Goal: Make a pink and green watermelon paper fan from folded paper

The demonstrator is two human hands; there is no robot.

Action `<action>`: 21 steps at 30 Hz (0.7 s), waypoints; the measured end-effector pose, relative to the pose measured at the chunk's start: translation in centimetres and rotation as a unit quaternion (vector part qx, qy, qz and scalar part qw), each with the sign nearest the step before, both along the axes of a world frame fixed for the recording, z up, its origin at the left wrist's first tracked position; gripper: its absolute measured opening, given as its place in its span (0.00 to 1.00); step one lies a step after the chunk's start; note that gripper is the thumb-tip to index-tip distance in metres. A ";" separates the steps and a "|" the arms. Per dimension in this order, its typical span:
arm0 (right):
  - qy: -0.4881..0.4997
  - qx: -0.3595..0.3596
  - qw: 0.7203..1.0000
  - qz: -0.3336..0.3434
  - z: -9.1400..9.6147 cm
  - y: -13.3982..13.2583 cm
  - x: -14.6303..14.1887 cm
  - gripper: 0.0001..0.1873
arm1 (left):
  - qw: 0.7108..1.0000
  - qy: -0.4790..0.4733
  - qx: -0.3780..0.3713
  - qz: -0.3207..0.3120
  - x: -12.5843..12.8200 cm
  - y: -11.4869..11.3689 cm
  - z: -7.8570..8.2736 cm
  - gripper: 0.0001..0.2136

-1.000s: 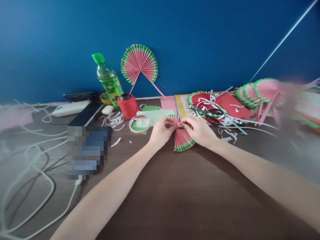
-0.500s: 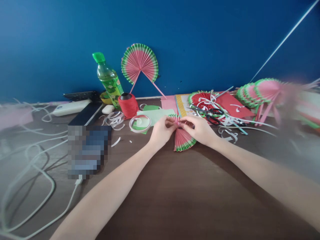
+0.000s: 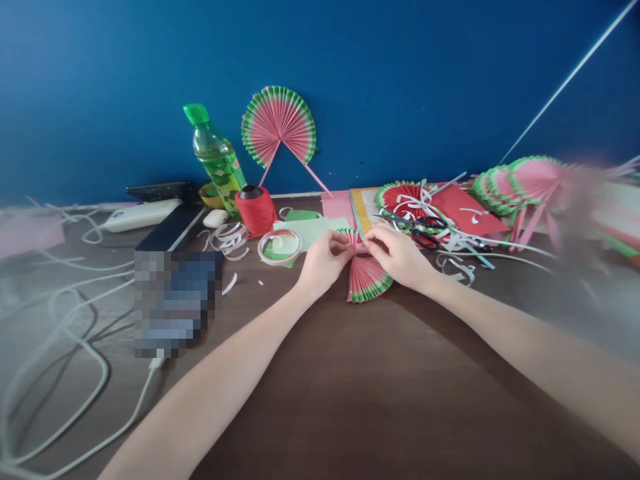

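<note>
At mid-desk, from my remote seat, I see the left hand [image 3: 325,263] pinching a pink, green-edged pleated paper fan [image 3: 369,281] at its waist, thumb against fingers, as half a second ago. Change: the right hand [image 3: 400,259], then bunched tight against the left fingertips, has drawn slightly off to its own side; thumb and index lie close together, and whether they hold anything I cannot tell. Its fingers hide part of the waist; the lower fold spreads below. Just beyond the right hand: dark-handled scissors [image 3: 414,227] over white paper strips, a red paper sheet [image 3: 457,200] behind. Beyond the left: a tape roll [image 3: 273,261], a spool of red thread [image 3: 257,215], a green-capped bottle [image 3: 217,160], tilted in view. Near the left forearm, a pixelated device [image 3: 187,300], white cable plugged in. Brown desktop [image 3: 325,393], dim sheen; blue wall [image 3: 400,80] behind, a round pleated fan [image 3: 279,120] leaning against it. Far right edge blurred.
</note>
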State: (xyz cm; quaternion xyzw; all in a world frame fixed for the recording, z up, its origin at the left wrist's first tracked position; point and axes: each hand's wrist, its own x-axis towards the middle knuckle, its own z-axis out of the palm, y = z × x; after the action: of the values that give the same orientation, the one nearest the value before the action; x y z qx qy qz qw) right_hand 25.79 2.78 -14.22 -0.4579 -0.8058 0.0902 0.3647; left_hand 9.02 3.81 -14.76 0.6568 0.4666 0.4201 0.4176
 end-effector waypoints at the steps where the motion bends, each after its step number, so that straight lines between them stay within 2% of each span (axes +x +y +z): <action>1: 0.003 -0.001 1.000 -0.002 0.0 0.0 0.0 0.05 | 1.000 0.001 0.001 0.000 0.0 0.0 0.0 0.07; 14: 0.008 -0.049 0.999 0.015 -0.6 0.6 -0.1 0.01 | 1.000 -0.003 -0.004 -0.001 0.1 0.0 -0.1 0.07; 21: -0.012 -0.057 0.998 0.021 -0.5 0.9 0.0 0.07 | 1.000 0.007 -0.008 0.000 0.0 -0.1 0.2 0.07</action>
State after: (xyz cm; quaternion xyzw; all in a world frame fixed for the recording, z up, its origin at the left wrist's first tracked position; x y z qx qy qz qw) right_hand 25.76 3.63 -14.72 -0.4620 -0.8129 0.1385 0.3263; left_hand 9.01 3.69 -14.56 0.6563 0.4729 0.4123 0.4192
